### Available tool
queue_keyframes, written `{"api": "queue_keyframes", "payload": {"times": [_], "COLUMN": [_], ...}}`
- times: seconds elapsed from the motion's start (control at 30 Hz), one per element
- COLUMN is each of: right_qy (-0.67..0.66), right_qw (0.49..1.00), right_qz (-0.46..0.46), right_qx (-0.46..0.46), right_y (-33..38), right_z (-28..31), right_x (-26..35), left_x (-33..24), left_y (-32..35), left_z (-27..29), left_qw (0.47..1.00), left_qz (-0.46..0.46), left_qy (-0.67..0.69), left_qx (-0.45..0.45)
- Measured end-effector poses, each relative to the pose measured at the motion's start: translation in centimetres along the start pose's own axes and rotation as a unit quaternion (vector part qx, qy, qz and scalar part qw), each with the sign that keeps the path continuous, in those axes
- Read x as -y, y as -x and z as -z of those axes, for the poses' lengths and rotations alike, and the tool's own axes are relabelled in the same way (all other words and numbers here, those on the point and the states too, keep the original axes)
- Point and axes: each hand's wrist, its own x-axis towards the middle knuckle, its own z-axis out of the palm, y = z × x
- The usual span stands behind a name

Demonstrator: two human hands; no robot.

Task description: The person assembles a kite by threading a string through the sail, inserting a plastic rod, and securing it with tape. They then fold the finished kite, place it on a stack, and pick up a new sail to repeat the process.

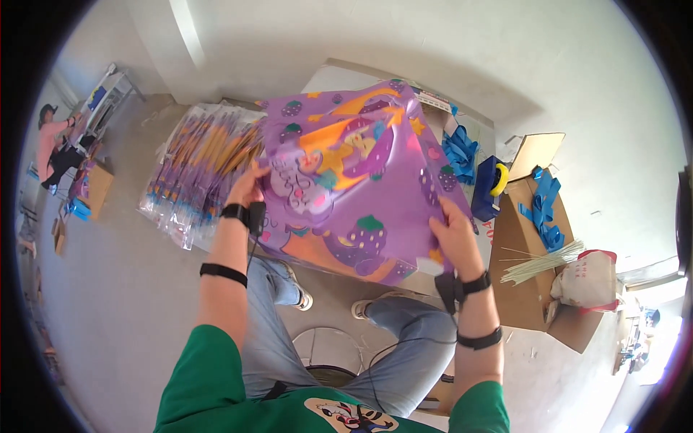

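Note:
A large, shiny purple sheet (404, 191), printed with cartoon figures, strawberries and yellow shapes, is spread out in front of me above the table. My left hand (247, 185) grips its left edge, the fingers partly hidden by the sheet. At the right edge, my right hand (456, 234) has its thumb on top and its other fingers mostly underneath. The sheet looks thin and slightly wrinkled, with bright reflections. Just left of it lies a row of clear-wrapped packs (198, 162) in purple and orange, overlapping each other.
Right of the sheet are blue ribbons (460, 150) and a blue tape dispenser (489, 189) with yellow tape. An open cardboard box (516, 289) holds more ribbon, thin pale sticks (541, 261) and a white-and-red bag (588, 281). A person in pink (50, 148) is far left.

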Motion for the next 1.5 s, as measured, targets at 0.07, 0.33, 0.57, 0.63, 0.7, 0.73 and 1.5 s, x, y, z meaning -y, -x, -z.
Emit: {"api": "queue_keyframes", "payload": {"times": [0.07,0.33,0.57,0.63,0.7,0.73,1.5], "right_qy": [0.016,-0.015,0.156,0.233,0.270,0.305,0.352], "right_qw": [0.999,0.992,0.983,0.966,0.955,0.943,0.918], "right_qz": [0.031,0.099,0.007,-0.060,-0.063,-0.064,0.087], "right_qx": [-0.005,-0.077,-0.101,-0.098,-0.107,-0.114,-0.161], "right_y": [-3.0,-9.7,-10.3,-9.8,-9.8,-9.9,0.4], "right_z": [0.8,2.9,4.9,5.6,5.8,5.8,1.5], "right_x": [3.6,6.6,-5.5,-7.7,-9.4,-10.3,-13.0], "left_x": [-3.3,-11.7,-2.2,0.7,3.4,4.3,8.9], "left_y": [-0.8,0.8,-2.5,-2.8,-4.3,-4.6,4.2], "left_z": [-0.8,-5.7,-4.8,-7.0,-5.7,-5.6,-5.1], "left_qw": [0.986,0.948,0.984,0.989,0.991,0.993,0.789], "left_qz": [-0.155,-0.298,-0.106,-0.062,-0.054,-0.048,-0.252], "left_qy": [0.002,0.107,0.084,0.039,0.033,0.027,-0.549], "left_qx": [-0.056,-0.031,-0.117,-0.131,-0.115,-0.101,-0.109]}}
